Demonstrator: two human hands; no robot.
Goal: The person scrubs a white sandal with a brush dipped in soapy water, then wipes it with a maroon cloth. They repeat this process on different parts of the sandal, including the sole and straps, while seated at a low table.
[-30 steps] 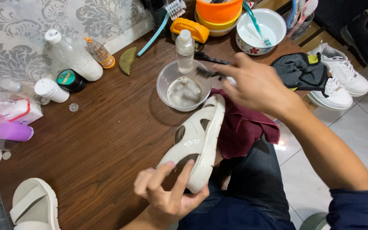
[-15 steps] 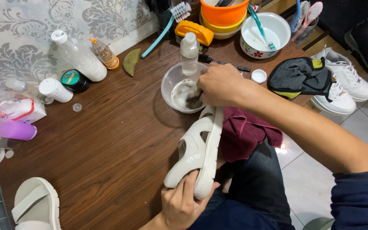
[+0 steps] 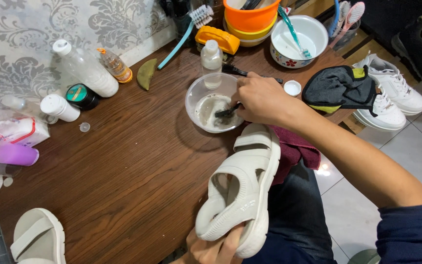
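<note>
At nine o'clock a second sandal (image 3: 37,237) lies on the wooden table (image 3: 123,166). At six o'clock our left hand (image 3: 213,249) grips the heel of the cream sandal (image 3: 240,190), fingers wrapped underneath. At twelve o'clock our right hand (image 3: 260,100) pinches a small dark brush (image 3: 226,111), its bristles dipped in the clear bowl (image 3: 211,103) beside a bottle (image 3: 211,58).
</note>
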